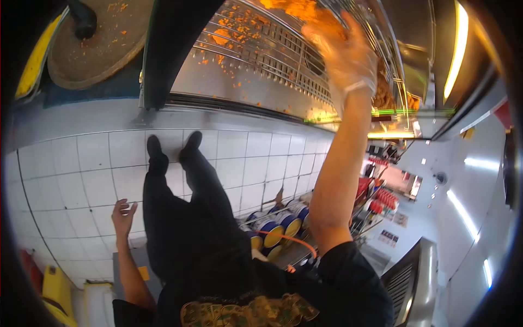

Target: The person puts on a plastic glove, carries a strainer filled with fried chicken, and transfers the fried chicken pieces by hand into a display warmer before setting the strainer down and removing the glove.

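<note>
My right hand (348,57), in a clear plastic glove, reaches into a lit metal display cabinet. Its thumb and fingers are around a piece of orange, crispy fried chicken (326,24); part of the grip is blurred. Under the hand runs a wire rack (272,41) scattered with orange crumbs (220,37). More fried pieces (384,95) lie beyond my wrist, partly hidden by it. My left hand (124,215) is bare and hangs low by my leg, fingers loosely apart, holding nothing.
A round brown board (98,49) with crumbs and a black-handled tool (83,20) is at upper left. The cabinet's metal edge (234,109) runs in front of me. Blue and yellow tins (269,231) stand on my right, above the white tiled floor (92,180).
</note>
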Available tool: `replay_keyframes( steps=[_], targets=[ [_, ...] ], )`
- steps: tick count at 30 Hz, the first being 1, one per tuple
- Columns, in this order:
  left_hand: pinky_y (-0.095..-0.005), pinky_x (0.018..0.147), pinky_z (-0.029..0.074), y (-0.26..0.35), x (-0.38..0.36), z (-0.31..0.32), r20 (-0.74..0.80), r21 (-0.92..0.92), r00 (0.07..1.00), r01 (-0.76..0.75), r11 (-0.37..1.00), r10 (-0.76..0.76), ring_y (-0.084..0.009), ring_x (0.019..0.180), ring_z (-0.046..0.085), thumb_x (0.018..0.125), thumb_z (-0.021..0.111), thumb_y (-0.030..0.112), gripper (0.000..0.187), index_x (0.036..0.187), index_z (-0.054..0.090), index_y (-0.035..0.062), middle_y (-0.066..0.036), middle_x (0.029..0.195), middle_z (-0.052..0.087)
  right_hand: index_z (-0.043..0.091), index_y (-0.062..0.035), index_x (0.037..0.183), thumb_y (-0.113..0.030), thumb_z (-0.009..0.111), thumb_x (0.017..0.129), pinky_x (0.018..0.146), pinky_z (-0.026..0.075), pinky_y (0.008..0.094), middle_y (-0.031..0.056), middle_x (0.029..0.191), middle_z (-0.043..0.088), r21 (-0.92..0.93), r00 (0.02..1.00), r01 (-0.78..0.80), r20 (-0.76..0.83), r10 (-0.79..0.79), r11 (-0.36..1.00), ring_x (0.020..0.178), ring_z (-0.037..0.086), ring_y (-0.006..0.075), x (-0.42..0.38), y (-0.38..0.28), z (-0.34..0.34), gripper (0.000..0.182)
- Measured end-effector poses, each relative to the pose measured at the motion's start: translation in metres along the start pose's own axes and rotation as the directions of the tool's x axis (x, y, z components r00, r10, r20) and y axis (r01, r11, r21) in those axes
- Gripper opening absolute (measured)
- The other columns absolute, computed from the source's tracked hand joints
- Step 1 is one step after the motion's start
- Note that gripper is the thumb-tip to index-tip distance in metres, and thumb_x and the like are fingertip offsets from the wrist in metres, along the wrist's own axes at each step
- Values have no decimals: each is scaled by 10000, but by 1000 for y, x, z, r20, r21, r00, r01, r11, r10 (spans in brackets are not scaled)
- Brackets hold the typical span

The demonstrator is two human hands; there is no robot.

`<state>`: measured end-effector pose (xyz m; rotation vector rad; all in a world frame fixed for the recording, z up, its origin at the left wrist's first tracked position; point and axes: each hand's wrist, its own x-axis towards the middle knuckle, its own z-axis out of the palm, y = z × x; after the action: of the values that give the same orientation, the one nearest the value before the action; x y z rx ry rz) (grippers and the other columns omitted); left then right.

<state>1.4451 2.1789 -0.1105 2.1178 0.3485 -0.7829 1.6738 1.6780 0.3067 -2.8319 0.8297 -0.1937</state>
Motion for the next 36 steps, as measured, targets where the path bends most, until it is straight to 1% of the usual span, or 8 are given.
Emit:
replay_keyframes(
  steps=[4, 8, 11, 19, 27, 28, 30, 36],
  targets=[
    [-349, 630, 544, 1, 0, 10, 20, 14, 999, 26, 1000, -27, -210, 726, 669, 786, 852, 340, 517, 1152, 645, 39, -156, 939, 696, 564, -73, 1391, -547, 840, 602, 952, 495, 363, 178, 1149, 713, 180, 968, 42, -250, 4, 983, 1087, 671, 270, 22, 54, 20, 961],
    [-343, 628, 543, 7, 7, 31, 24, -8, 999, -32, 999, 33, -202, 707, 667, 779, 855, 352, 535, 1156, 642, 38, -153, 938, 695, 631, -39, 1311, -439, 786, 787, 942, 491, 326, 114, 1208, 706, 285, 961, 87, -276, -5, 955, 1093, 658, 200, 44, 65, 19, 677],
    [-337, 630, 544, 22, 3, 40, 10, -10, 1000, -25, 1000, 26, -194, 696, 669, 771, 857, 376, 550, 1153, 647, 42, -142, 915, 699, 623, -43, 1300, -461, 747, 814, 952, 487, 337, 131, 1203, 698, 129, 959, 217, -211, -187, 968, 1100, 652, 223, 81, 64, 26, 653],
    [-324, 656, 541, 18, -19, 36, 3, -24, 1000, 19, 1000, -19, -173, 720, 669, 758, 862, 433, 591, 1151, 660, 41, -100, 850, 707, 546, -35, 1369, -482, 671, 867, 1008, 459, 362, 214, 1251, 643, -184, 970, 217, -73, -233, 959, 1158, 617, 292, 98, 24, 25, 684],
    [-326, 668, 543, -16, -32, 28, -45, -9, 991, 129, 992, -130, -194, 749, 688, 800, 826, 433, 549, 1137, 679, 26, -136, 869, 733, 470, -27, 1437, -504, 594, 920, 1064, 430, 388, 296, 1299, 588, -567, 937, 319, 69, -342, 760, 1215, 582, 361, 0, -25, -8, 715],
    [-323, 671, 543, -24, -28, 28, -46, 10, 988, 146, 989, -146, -194, 755, 691, 807, 821, 429, 535, 1129, 683, 25, -140, 871, 734, 460, -26, 1446, -507, 584, 926, 1071, 427, 391, 307, 1305, 581, -457, 950, 297, 58, -306, 838, 1223, 578, 369, -9, -32, -11, 719],
    [-319, 677, 544, -24, -25, 32, -56, 24, 984, 170, 985, -169, -195, 760, 696, 826, 805, 420, 504, 1115, 690, 23, -145, 872, 735, 466, 4, 1427, -550, 619, 888, 1064, 429, 389, 324, 1287, 580, 71, 978, 205, -41, -203, 976, 1208, 581, 383, -7, -35, -5, 788],
    [-342, 721, 552, -16, -5, 45, -66, -88, 983, 163, 983, -169, -235, 816, 704, 859, 761, 450, 517, 1137, 677, 22, -177, 914, 727, 527, 43, 1343, -563, 660, 833, 1015, 465, 395, 309, 1184, 637, 63, 935, 236, -288, -208, 970, 1128, 625, 386, -12, -61, 44, 803]
  ],
)
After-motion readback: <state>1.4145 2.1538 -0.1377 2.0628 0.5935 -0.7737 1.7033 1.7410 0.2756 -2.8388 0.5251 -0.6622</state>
